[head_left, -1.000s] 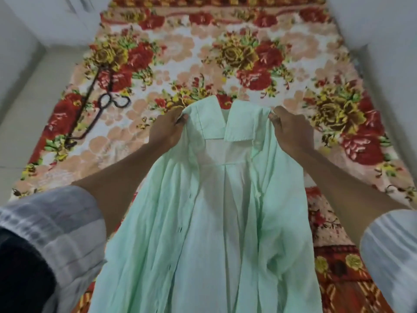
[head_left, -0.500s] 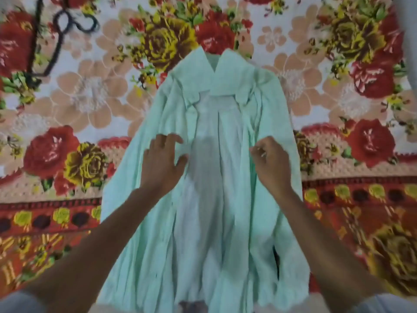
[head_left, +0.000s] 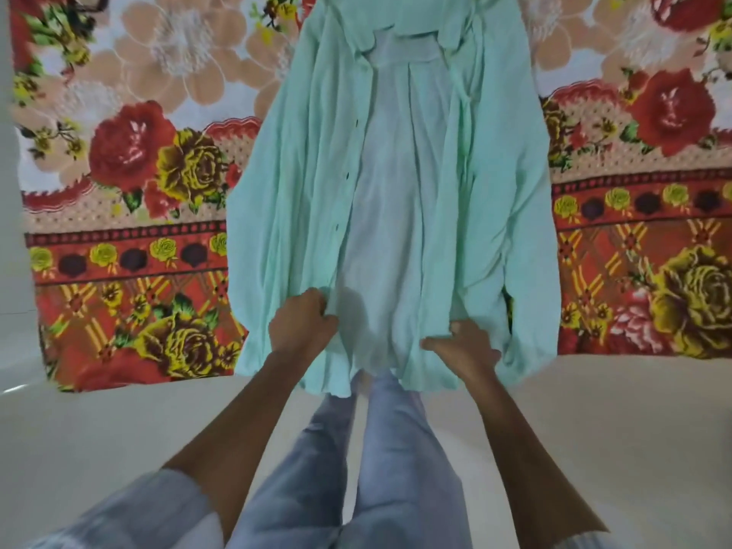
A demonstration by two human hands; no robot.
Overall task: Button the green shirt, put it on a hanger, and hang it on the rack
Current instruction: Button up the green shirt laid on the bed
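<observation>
The green shirt (head_left: 495, 215) lies face up and unbuttoned on the floral blanket (head_left: 130, 160), its two front panels spread apart so the paler inside of the back shows down the middle; its collar runs out of the top of the view, far beyond both hands, and its hem hangs just over the near edge of the blanket, right at the hands. A row of small dark buttons follows the inner edge of the panel above the left hand. The left hand (head_left: 303, 324) is closed on the lower edge of that panel, fingers curled into the cloth with the knuckles up. The right hand (head_left: 465, 344) grips the bottom of the other panel, thumb stretched toward the left hand and fingers tucked into the fabric, so both hands hold the shirt near its hem with the pale middle strip between them. The blanket, red, yellow and peach with large roses and a patterned border, spreads to either side of the hands and beyond them. Nearer than the hands, below the hem, the person's legs in light blue jeans (head_left: 396, 469) stand on a pale floor (head_left: 99, 429), with light striped sleeves (head_left: 134, 513) at the forearms.
</observation>
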